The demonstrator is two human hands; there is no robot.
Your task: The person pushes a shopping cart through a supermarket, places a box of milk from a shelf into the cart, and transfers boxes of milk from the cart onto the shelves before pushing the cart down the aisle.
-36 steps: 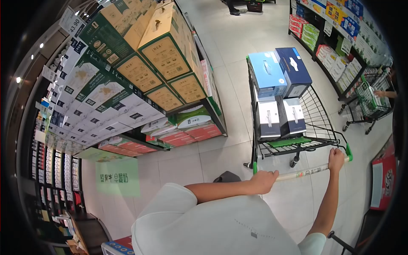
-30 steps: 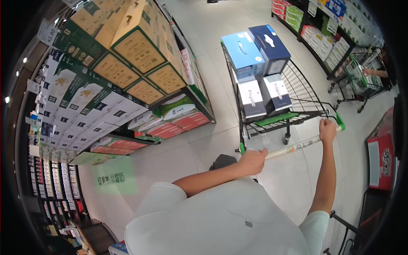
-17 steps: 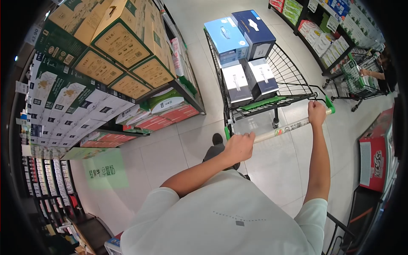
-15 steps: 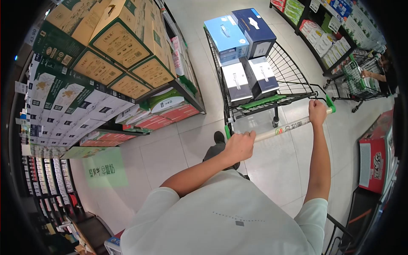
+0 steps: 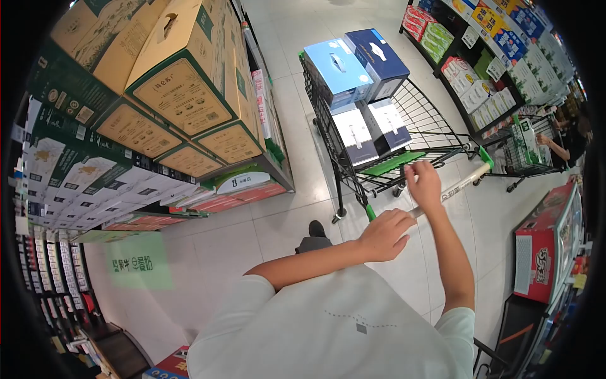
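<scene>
A black wire shopping cart (image 5: 435, 117) stands ahead of me, turned to the right, with a pale handle (image 5: 464, 185) that has green ends. My left hand (image 5: 384, 237) lies over the handle's left end, its fingers bent over the bar and its thumb apart. Higher up, my right hand (image 5: 424, 184) hovers over the middle of the bar, loosely curled, with nothing visible in it. Inside the cart sit a light blue carton (image 5: 336, 68), a dark blue carton (image 5: 380, 60) and two white-and-navy boxes, one on the left (image 5: 355, 136) and one on the right (image 5: 386, 123).
Stacked tan cartons (image 5: 183, 95) and white-and-green boxes (image 5: 82, 164) rise close on the left. A person's arm (image 5: 554, 148) reaches to another cart (image 5: 527, 142) at right. A red display case (image 5: 533, 256) stands nearer on that side, below shelves (image 5: 464, 50) of packages.
My right hand has left the handle's right end and moved left to its middle. The left hand has shifted right and down, its thumb now apart. The cart has turned slightly against my body.
</scene>
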